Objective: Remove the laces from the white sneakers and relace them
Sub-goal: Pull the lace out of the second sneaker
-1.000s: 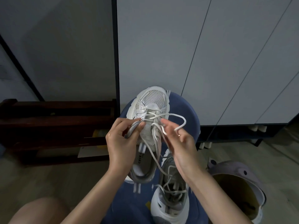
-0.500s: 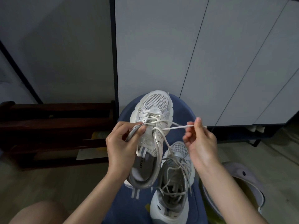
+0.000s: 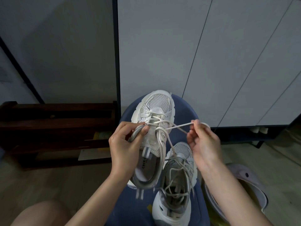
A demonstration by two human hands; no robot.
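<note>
Left hand [image 3: 123, 147]: fingers and thumb curled round the left side of the upper sneaker [image 3: 154, 128], thumb tip pressed against the collar edge just beside the lace crossings.

Right hand [image 3: 203, 142]: thumb and forefinger pinching the lace [image 3: 177, 126], which runs taut from the upper sneaker's eyelets out to the right; a small loop of it curls past the fingertips.

Upper sneaker: white mesh with silver-grey trim, held toe away from the person, heel toward them, over the far half of the blue stool seat [image 3: 130, 207]. Lace partly threaded, crossing the upper eyelets (how many eyelets are filled cannot be told). Printed lettering on the insole.

Second sneaker [image 3: 175, 185]: same make, lying on the near right part of the seat, toe just beside the upper sneaker's heel, its own lace loose and tangled over the opening. One strand from the upper sneaker trails down onto it.

Surroundings: dark wooden rack [image 3: 57, 128] at the left, on the floor; white cabinet doors [image 3: 211, 54] behind the seat; a pale lilac clog [image 3: 249, 181] on the floor just beside the seat's right edge; the person's bare knee [image 3: 40, 214] at the lower left corner.
</note>
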